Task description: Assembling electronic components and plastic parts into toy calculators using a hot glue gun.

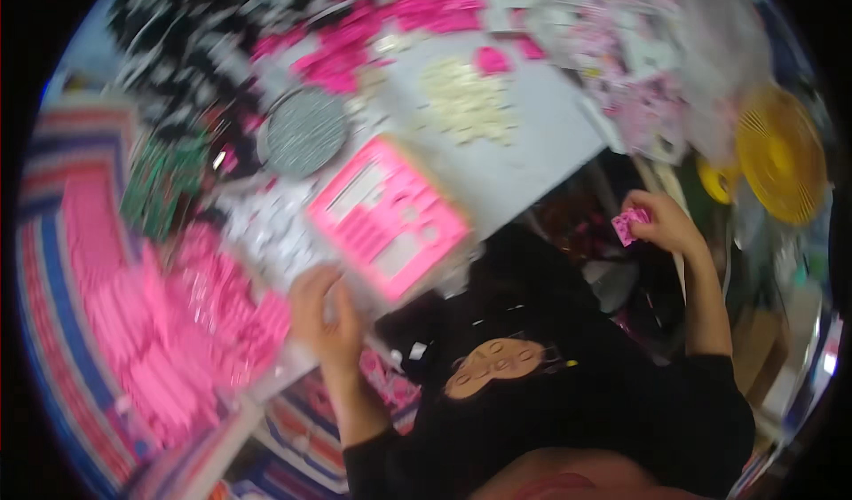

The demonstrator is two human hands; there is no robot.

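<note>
My right hand (664,225) is out at the right, above a dark gap beside the table. Its fingers are closed on a small pink patterned piece (629,226). My left hand (325,312) is a little blurred, with its thumb and fingers apart and nothing visible in it. It is close to the near-left side of a bright pink plastic panel (359,232) with rectangular cutouts and rows of raised keys. The panel lies tilted on the table on top of something pale. Small white parts (271,229) are heaped to the left of the panel.
Pink plastic parts (182,314) pile up at the left, near green circuit boards (164,181). A round grey tin (306,133) stands behind the panel. Cream pieces (466,96) lie on the white tabletop (550,127). Black, magenta and printed parts fill the far side; a yellow disc (781,156) is at right.
</note>
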